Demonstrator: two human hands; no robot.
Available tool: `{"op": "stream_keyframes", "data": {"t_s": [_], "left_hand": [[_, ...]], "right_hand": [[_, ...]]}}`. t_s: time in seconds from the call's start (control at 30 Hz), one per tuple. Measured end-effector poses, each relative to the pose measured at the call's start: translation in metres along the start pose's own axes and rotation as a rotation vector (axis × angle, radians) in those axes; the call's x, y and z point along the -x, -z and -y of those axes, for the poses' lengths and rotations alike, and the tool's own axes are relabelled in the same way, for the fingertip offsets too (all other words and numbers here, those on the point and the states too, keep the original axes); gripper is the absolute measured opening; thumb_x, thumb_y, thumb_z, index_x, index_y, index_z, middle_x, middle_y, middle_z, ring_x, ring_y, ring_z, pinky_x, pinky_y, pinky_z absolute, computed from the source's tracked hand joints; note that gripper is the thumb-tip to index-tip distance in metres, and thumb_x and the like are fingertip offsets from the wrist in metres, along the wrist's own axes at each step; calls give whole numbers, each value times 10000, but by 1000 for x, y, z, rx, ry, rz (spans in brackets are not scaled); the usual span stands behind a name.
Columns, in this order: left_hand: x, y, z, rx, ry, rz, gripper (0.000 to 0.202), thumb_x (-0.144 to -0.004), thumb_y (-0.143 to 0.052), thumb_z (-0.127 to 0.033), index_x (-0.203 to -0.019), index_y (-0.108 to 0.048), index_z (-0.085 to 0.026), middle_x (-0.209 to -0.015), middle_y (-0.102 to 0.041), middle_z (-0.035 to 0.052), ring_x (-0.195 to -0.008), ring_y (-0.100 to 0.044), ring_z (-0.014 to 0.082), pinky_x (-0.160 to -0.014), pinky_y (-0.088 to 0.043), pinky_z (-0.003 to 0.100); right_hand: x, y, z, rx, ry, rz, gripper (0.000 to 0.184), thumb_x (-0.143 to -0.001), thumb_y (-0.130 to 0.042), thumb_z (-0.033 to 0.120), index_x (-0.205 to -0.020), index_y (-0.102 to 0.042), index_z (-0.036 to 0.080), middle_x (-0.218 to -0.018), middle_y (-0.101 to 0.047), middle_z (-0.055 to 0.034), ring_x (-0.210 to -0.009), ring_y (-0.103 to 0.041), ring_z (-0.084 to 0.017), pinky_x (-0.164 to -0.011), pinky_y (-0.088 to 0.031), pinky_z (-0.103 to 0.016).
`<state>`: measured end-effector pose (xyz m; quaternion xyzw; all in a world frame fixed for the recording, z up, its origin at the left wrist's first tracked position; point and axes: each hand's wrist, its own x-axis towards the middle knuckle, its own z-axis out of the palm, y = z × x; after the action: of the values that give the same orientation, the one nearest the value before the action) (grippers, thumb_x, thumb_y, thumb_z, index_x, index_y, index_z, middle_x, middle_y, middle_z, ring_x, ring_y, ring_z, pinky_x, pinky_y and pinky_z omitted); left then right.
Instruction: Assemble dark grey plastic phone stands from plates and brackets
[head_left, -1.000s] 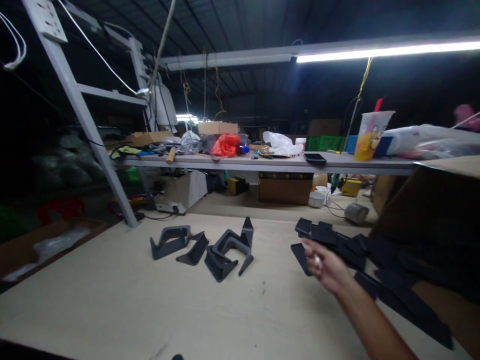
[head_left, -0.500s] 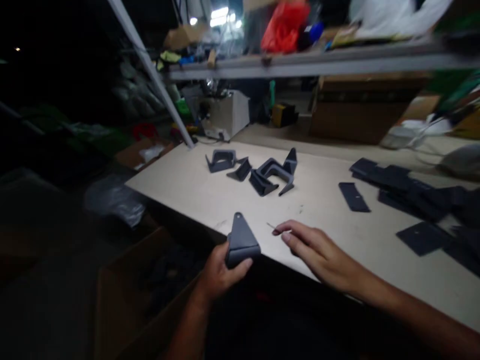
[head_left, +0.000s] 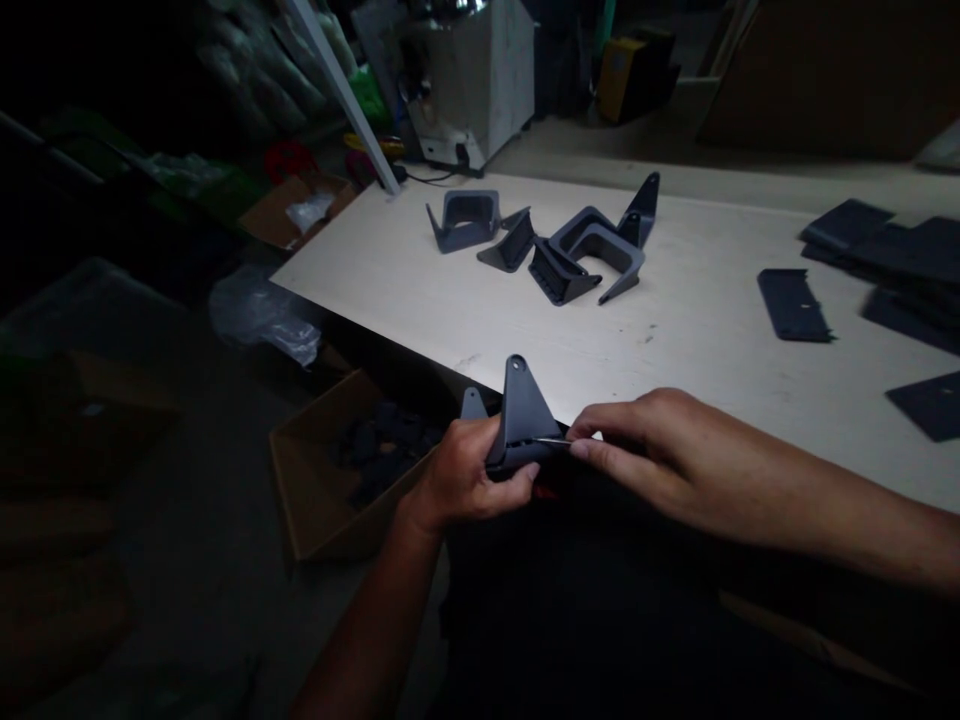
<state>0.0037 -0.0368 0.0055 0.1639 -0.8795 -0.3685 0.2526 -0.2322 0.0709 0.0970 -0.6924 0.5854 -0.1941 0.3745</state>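
My left hand [head_left: 469, 480] is closed around a dark grey plastic bracket [head_left: 520, 415] with a triangular upright, held just off the near edge of the pale table [head_left: 420, 290]. My right hand [head_left: 649, 445] pinches a thin blade-like tool [head_left: 551, 441] whose tip touches the bracket's side. What the tool is exactly I cannot make out. Several similar grey brackets [head_left: 570, 245] lie in a loose group further back on the table.
Flat dark plates [head_left: 793, 305] lie on the table's right side. An open cardboard box [head_left: 352, 470] with dark parts stands on the floor below the left hand. Crumpled plastic [head_left: 259, 315], a white machine [head_left: 472, 80] and a slanted metal leg [head_left: 349, 100] are behind.
The view has tilted down. My left hand brought a bracket up from below the table edge. My right hand came back from the flat plates and put its thin tool against the bracket.
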Motion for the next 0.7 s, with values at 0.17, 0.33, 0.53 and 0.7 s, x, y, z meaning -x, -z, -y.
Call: {"op": "stream_keyframes", "data": {"t_s": [0.17,0.33,0.53,0.7], "left_hand": [[1,1,2,-53,-22,56,151,-869,-706,-244,-940,-588,-184,-750,-539,-45,-607,-473,93,-589,-344,244],[3,2,4,-89,-82,57,170,-873,-706,-240,-953,-563,-195,-748,-529,-47,-612,-480,101,-593,-341,252],[2,2,4,-153,-161,61,218,-868,-709,-235,-877,-492,-211,-715,-494,-51,-582,-436,102,-570,-296,274],[2,1,4,-138,-157,120,169,-883,-693,-246,-920,-534,-201,-735,-540,-37,-604,-486,114,-581,-328,272]], "right_hand": [[-4,3,-1,95,2,16,242,-1020,-565,312,-922,-772,232,-778,-730,-11,-671,-633,-144,-633,-390,-271],[-5,4,1,72,-4,45,237,-1008,-573,293,-932,-782,210,-785,-729,-25,-673,-623,-146,-629,-382,-269],[-16,11,-9,-174,-95,216,256,-988,-580,307,-919,-789,176,-745,-704,-17,-657,-596,-149,-611,-398,-259],[-28,11,-23,-392,-165,381,278,-963,-614,368,-920,-783,152,-747,-688,-27,-617,-541,-134,-587,-379,-254]]}}
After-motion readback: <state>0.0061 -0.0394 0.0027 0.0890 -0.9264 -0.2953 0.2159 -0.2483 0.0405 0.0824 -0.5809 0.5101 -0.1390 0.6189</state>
